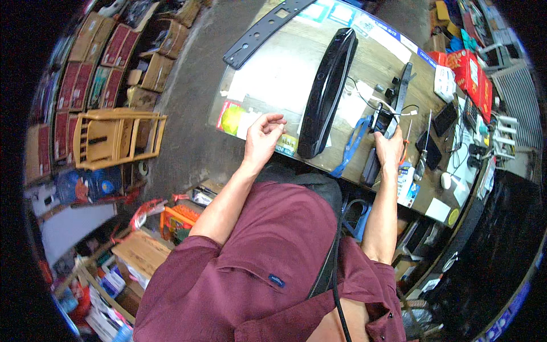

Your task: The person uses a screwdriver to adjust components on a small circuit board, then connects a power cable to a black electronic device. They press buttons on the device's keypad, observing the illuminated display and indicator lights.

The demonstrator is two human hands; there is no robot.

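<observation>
My left hand [264, 138] hovers at the table's near edge, fingers loosely curled and apart, with nothing visible in them. To its right, a long glossy black housing [329, 94] with a curved shape lies lengthwise on the table. My right hand [389, 147] grips the near end of a small dark part [383, 119] with a white cable and thin wires. Beyond that part stretches a narrow black bar [403, 85]. A blue strap [354, 145] lies between the housing and my right hand.
A flat black metal bracket [259, 35] rests at the table's far left. Right of my right hand lie a screwdriver [405, 142], a black phone-like slab [428, 149] and a red box [472, 80]. A wooden chair [118, 139] and shelves of cartons [117, 45] stand on the left.
</observation>
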